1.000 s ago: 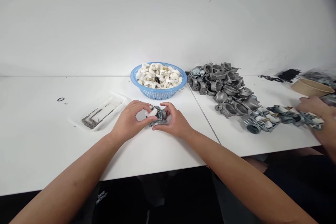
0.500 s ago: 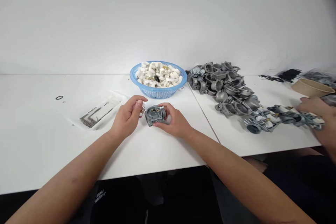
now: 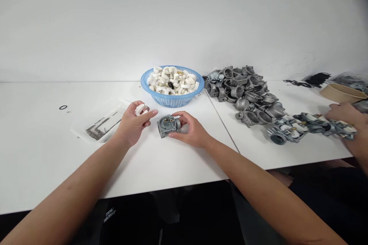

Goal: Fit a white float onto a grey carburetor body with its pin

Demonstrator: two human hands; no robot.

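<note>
Left hand [image 3: 134, 123]: grip clamped on a white part [image 3: 140, 110], held between thumb and fingers above the counter [image 3: 143, 164]. Right hand [image 3: 192, 130]: grip closed around the right side of the grey metal body [image 3: 166, 125], which lies just beside the left fingertips.

Bare left hand [image 3: 133, 122], palm turned inward, fingers curled toward the thumb. Bare right hand [image 3: 191, 129], thumb and fingers spread in a pinch. Both forearms angled inward.

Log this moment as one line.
left hand: holds white float | right hand: grips grey metal body | blue basket: behind, full of white pieces
</note>
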